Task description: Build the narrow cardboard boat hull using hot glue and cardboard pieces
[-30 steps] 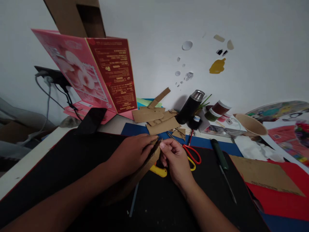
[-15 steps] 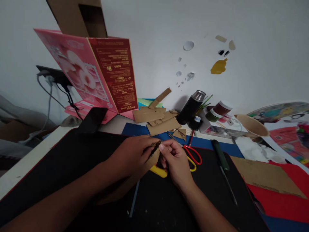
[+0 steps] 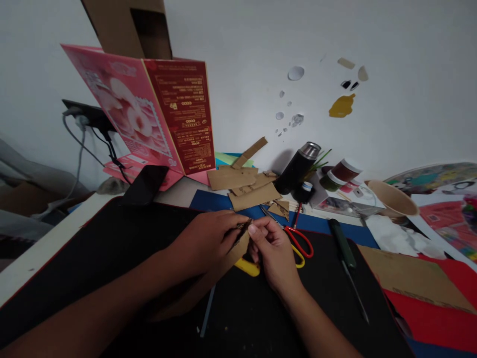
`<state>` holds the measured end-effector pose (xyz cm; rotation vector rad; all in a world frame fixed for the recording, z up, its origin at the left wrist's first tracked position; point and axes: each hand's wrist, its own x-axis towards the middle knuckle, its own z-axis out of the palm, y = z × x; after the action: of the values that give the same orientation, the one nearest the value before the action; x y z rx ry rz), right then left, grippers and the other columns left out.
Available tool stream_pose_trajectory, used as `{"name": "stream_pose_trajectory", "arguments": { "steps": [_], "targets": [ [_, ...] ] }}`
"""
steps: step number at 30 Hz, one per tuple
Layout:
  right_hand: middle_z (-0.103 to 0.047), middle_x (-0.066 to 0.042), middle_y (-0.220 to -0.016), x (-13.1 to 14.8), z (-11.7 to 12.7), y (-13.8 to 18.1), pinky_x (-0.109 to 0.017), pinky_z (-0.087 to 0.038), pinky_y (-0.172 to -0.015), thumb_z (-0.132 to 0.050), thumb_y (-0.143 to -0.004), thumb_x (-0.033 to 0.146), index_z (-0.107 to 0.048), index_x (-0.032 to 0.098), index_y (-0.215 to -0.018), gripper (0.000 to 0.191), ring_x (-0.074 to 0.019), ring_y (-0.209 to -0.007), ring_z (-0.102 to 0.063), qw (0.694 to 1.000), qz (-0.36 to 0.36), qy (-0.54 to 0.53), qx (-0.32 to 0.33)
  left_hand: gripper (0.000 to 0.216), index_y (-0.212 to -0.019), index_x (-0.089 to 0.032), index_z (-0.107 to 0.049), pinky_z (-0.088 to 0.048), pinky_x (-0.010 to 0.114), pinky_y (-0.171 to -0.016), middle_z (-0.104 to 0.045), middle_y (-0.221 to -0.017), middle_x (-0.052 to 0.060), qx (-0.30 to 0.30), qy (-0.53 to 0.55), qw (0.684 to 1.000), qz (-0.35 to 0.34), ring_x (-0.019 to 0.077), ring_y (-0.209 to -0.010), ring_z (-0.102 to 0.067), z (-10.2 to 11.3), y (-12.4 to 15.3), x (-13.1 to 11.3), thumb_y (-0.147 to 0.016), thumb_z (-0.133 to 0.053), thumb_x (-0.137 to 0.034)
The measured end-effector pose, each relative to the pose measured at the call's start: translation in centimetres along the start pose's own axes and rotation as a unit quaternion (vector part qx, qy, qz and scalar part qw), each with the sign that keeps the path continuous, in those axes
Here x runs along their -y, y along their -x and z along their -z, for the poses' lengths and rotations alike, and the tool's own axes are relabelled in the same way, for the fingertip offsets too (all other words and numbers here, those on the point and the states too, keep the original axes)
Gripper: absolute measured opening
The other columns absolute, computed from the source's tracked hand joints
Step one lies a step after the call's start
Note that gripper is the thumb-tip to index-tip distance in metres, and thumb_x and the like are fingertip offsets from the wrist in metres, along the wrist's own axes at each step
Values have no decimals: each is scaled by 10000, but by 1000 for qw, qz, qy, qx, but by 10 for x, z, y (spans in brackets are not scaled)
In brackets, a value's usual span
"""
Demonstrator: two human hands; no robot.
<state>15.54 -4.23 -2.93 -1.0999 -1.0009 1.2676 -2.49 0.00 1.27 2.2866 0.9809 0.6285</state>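
Both hands meet over the black mat (image 3: 298, 313) at a piece of cardboard (image 3: 219, 273). My left hand (image 3: 206, 238) is closed round its upper edge, and the forearm hides much of the piece. Thumb and fingers of my right hand (image 3: 272, 243) pinch the torn corner at the far end. Beneath the hands a yellow handle (image 3: 249, 267) shows in part; its tool is mostly covered. Just past the right hand lie scissors with red and yellow handles (image 3: 303, 243). A thin grey-blue stick (image 3: 207, 311) rests on the mat below the cardboard.
Cardboard scraps (image 3: 253, 194) are heaped behind the hands, near a black thermos (image 3: 298, 166). A green-handled pointed tool (image 3: 346, 258) lies to the right, beside a flat cardboard sheet (image 3: 413, 276) on red material. A pink box (image 3: 130, 109) and a phone (image 3: 145, 184) stand at left.
The whole view has shifted slightly, so things appear a little further right. Both hands keep their hold on the cardboard, with hardly any movement.
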Motion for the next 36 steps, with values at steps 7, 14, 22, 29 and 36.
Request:
{"name": "stream_pose_trajectory", "arguments": {
  "steps": [7,14,22,29,36],
  "targets": [
    [-497,112,-496,0,1,0,-198,-344,-424,-843,-846,535,-608,220,-858,393,-78,-380,-427,1000,-5,-2,3,309,-1176,-232,-755,-535,318,-857,-793,-1067,48,9,13,1000,-6,209,-984,-729,3,0,-4,-1003,-513,-151],
    [-507,110,-491,0,2,-1,-193,-346,-418,-846,-845,537,-602,222,-870,399,-77,-371,-425,1000,-8,-9,17,295,-1151,-233,-766,-525,303,-854,-790,-1041,50,-7,17,1000,3,207,-970,-725,2,0,-4,-996,-528,-150],
    [-513,110,-511,-4,2,-1,-183,-324,-411,-857,-847,509,-607,221,-871,382,-67,-369,-433,999,-15,-28,26,263,-988,-214,-781,-503,305,-756,-756,-921,51,-34,-26,999,-4,210,-866,-701,0,0,-10,-956,-525,-166],
    [-511,107,-493,-8,3,-4,-179,-304,-406,-864,-839,522,-617,209,-851,399,-60,-356,-419,999,-24,-29,27,230,-926,-197,-766,-527,323,-758,-760,-922,71,-59,-59,996,-27,219,-842,-697,-6,2,-7,-965,-539,-198],
    [-514,106,-505,-9,3,-3,-175,-295,-402,-879,-829,512,-623,208,-865,400,-57,-357,-420,998,-36,-44,29,239,-1003,-172,-754,-555,361,-813,-767,-983,95,-73,-85,993,-48,245,-906,-709,-10,4,-5,-994,-516,-194]
  ]
}}
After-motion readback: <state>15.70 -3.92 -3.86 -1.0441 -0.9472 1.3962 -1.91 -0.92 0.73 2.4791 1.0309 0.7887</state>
